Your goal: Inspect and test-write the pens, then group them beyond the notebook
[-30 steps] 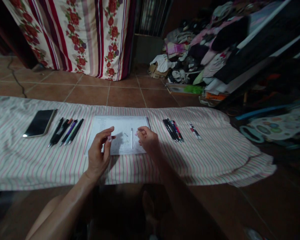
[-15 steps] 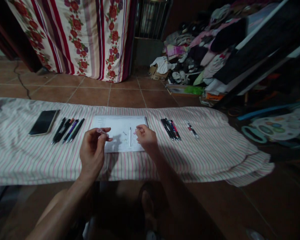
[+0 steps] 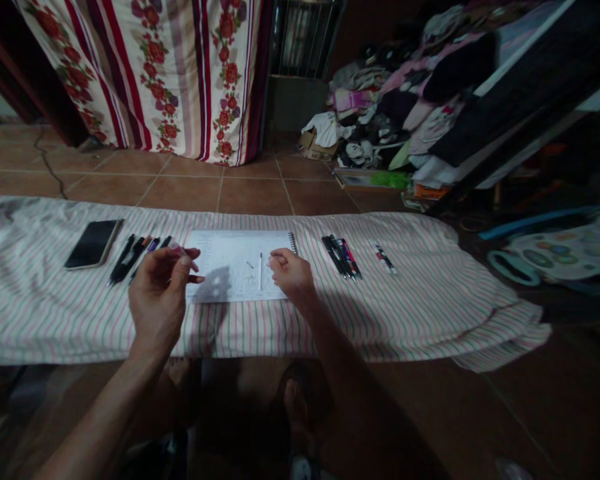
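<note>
My left hand is raised over the striped cloth, fingers closed on a small pink pen part, just right of a row of several pens. My right hand rests on the open spiral notebook, fingers curled in a pinch on something small that I cannot make out. A thin white pen refill lies on the page just left of that hand, beside small loose pieces.
A dark phone lies at the left of the cloth. More pens and one separate pen lie right of the notebook. A floral curtain hangs behind; piled clothes fill the back right on the tiled floor.
My left hand has moved left from the notebook's edge toward the row of pens, carrying the small pink piece. The right hand stays on the notebook.
</note>
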Tool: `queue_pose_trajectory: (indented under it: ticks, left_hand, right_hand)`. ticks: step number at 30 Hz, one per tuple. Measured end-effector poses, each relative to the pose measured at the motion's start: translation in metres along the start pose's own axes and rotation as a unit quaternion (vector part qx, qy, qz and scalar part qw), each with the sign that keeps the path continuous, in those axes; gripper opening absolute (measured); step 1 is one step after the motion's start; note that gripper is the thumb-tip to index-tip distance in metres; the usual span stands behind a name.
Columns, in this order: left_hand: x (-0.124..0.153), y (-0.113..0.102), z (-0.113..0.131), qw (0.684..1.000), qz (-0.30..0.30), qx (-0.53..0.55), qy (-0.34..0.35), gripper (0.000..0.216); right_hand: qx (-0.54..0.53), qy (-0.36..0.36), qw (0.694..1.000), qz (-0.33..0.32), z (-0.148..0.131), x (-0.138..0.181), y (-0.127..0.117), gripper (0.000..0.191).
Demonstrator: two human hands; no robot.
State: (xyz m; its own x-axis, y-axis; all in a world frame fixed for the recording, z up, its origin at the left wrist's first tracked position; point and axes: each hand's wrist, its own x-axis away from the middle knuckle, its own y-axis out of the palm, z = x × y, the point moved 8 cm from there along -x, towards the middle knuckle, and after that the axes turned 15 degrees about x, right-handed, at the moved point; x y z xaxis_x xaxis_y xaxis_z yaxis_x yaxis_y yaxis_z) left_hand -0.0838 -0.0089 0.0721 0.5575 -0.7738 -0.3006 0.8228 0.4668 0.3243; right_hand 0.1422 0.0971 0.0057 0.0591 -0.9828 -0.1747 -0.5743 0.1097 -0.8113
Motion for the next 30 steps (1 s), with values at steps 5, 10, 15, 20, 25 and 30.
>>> queue_pose_trajectory:
  ticks: [5,10,15,20,25,30]
  left_hand:
    - [0.001,-0.003,-0.019,0.998,0.016,-0.014,-0.065,0.021]
    - [0.002,-0.001,-0.033,0.994,0.024,-0.023,-0.100,0.024]
    - [-0.004,0.002,-0.024,0.996,0.056,-0.015,-0.068,0.023]
    - [0.005,0.026,-0.017,0.996,0.005,-0.009,-0.087,0.024]
    - [0.005,0.044,-0.008,0.992,-0.046,-0.015,-0.115,0.023]
    - [-0.005,0.057,0.013,0.987,-0.117,-0.043,-0.098,0.021]
  right_hand:
    - [-0.006,-0.008,1.000,-0.003,0.000,-0.001,0.003,0.019]
    - [-0.003,-0.024,1.000,-0.010,-0.003,-0.001,0.006,0.020]
    - [0.015,-0.039,0.999,-0.009,-0.011,0.000,0.004,0.017]
    - [0.064,-0.052,0.997,-0.002,-0.020,0.001,0.002,0.014]
    - [0.080,-0.071,0.994,0.005,-0.026,0.000,0.003,0.014]
    - [0.077,-0.076,0.994,0.020,-0.025,-0.002,0.003,0.011]
